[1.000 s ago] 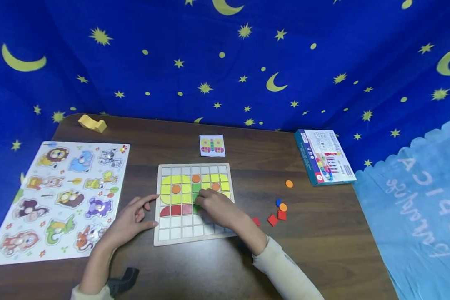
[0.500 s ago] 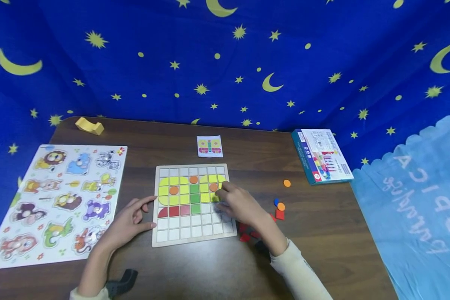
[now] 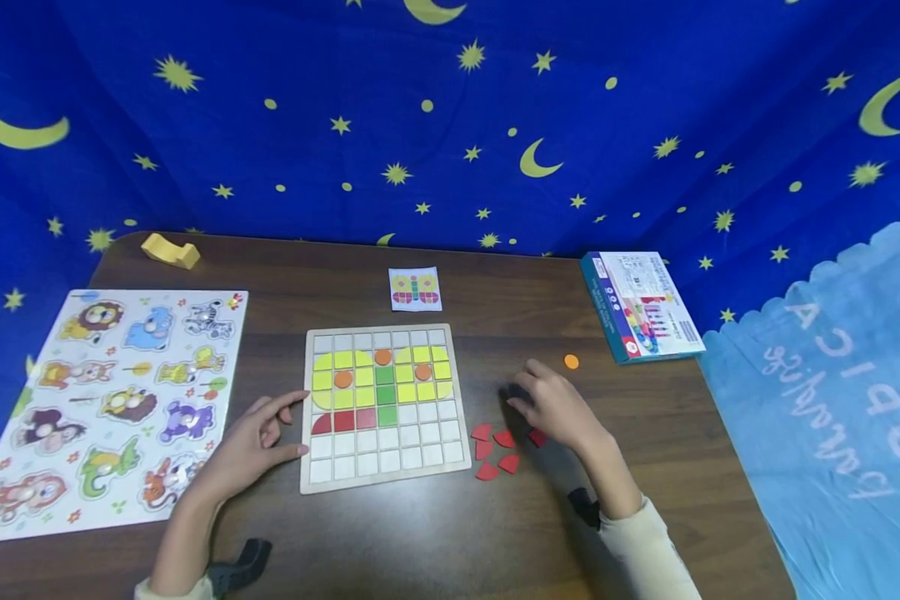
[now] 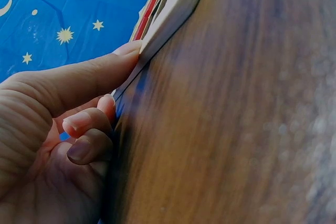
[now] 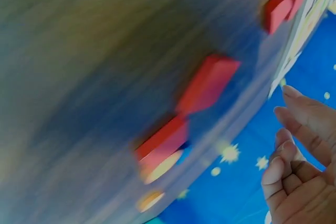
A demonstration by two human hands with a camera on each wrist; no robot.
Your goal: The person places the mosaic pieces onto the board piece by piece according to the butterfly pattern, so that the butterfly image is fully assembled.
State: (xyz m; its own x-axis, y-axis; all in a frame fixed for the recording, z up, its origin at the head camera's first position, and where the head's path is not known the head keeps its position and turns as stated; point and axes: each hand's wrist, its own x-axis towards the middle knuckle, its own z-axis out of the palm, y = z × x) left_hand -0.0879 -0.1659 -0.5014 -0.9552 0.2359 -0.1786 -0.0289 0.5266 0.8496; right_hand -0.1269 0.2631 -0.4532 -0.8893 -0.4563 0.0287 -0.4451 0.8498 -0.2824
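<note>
A wooden grid board (image 3: 388, 460) lies in the middle of the head view, bearing yellow wing shapes, orange discs, a green column (image 3: 385, 396) and a red row (image 3: 343, 422) at left. My left hand (image 3: 251, 437) touches the board's left edge with thumb and index finger; its other fingers curl loosely. In the left wrist view the thumb (image 4: 100, 74) presses that edge. Right of the board, my right hand (image 3: 558, 408) hovers over the table with nothing in its bent fingers. Red quarter-round and square pieces (image 3: 483, 451) lie beside it, and red squares (image 5: 210, 82) show in the right wrist view.
A small butterfly pattern card (image 3: 415, 289) lies behind the board. An animal peg puzzle (image 3: 120, 517) fills the left side, with a yellow curved block (image 3: 170, 250) behind it. An orange disc (image 3: 572, 362) and a game box (image 3: 645, 308) are at right.
My right hand has moved from the green column, across the board's right side, to the table at right, uncovering the green squares and the red pieces. The left hand stays at the edge.
</note>
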